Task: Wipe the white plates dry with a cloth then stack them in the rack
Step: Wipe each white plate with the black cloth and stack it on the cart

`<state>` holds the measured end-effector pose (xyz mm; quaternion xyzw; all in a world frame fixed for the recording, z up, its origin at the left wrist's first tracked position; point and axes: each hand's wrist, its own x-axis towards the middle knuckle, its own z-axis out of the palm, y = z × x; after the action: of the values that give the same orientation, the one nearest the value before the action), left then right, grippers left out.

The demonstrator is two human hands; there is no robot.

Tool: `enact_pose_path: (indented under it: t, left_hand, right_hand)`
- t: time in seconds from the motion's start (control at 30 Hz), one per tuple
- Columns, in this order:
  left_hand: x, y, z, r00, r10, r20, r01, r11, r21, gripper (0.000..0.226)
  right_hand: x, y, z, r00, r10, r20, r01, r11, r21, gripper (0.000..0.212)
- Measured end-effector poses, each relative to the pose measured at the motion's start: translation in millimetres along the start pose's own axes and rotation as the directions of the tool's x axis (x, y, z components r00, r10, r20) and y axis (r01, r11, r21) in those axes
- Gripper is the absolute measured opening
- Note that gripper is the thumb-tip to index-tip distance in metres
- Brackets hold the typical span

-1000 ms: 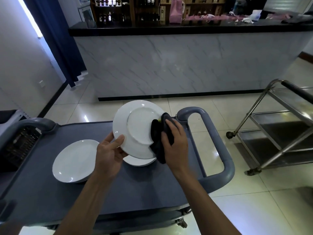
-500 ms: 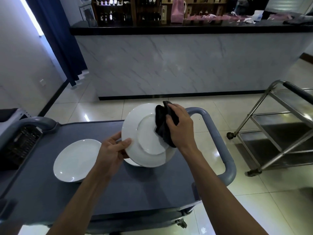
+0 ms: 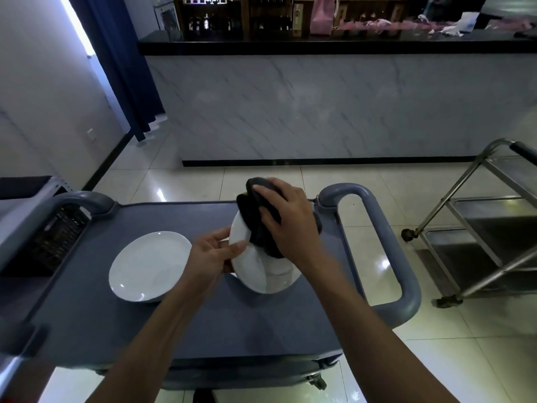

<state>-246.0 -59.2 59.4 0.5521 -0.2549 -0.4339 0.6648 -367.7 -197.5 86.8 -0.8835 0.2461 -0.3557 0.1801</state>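
Note:
My left hand holds a white plate by its left rim, tilted above the grey cart top. My right hand grips a dark cloth and presses it against the upper part of that plate. A sliver of another white plate lies under the held one, mostly hidden. A further white plate lies flat on the cart to the left.
The cart has looped grey handles, one on the right and one on the left. A black grid rack sits beyond the cart's left end. A steel trolley stands to the right. A marble bar counter runs across the back.
The held plate has turned and dropped lower, more edge-on. My right hand with the cloth has swept from the plate's right side up over its top.

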Motion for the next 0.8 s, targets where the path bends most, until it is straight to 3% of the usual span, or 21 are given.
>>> enact_pose_path:
  t: [0.13,0.33,0.5,0.57,0.67,0.73,0.8]
  left_hand:
    - [-2.1,-8.4,-3.9,1.0,0.0,-0.021,0.0,1.0,-0.004,0.041]
    - [-8.3,-21.2,-7.1,0.999,0.004,-0.052,-0.002,0.999,0.05,0.031]
    - [-4.3,-23.9,-10.2,0.984,0.119,-0.133,-0.104,0.988,0.118,0.029]
    - [1.7,-21.2,-8.7,0.968,0.203,-0.149,-0.166,0.96,0.226,0.03]
    - [12.5,-16.5,-6.7,0.928,0.342,-0.149,-0.218,0.821,0.528,0.023]
    - [18.1,-15.4,-7.8,0.896,0.439,-0.074,-0.253,0.638,0.727,0.01]
    - [22.4,-15.4,-9.9,0.865,0.502,0.031,-0.281,0.432,0.857,0.011]
  right_hand:
    - [-11.6,-7.1,4.2,0.997,-0.064,0.043,0.065,0.997,-0.032,0.037]
    - [-32.5,16.5,4.4,1.0,0.006,0.009,-0.007,0.999,0.034,0.039]
    - [-50.9,47.2,3.8,0.995,0.098,0.003,-0.098,0.994,0.038,0.042]
    - [-54.3,51.2,3.8,0.995,0.104,-0.008,-0.104,0.994,0.037,0.042]
    - [-55.8,50.0,5.1,0.994,0.11,0.01,-0.11,0.994,0.016,0.042]
    - [-56.6,48.5,6.3,0.991,0.133,0.026,-0.133,0.991,0.02,0.043]
    - [-58.4,46.9,7.6,0.988,0.153,0.033,-0.154,0.987,0.041,0.044]
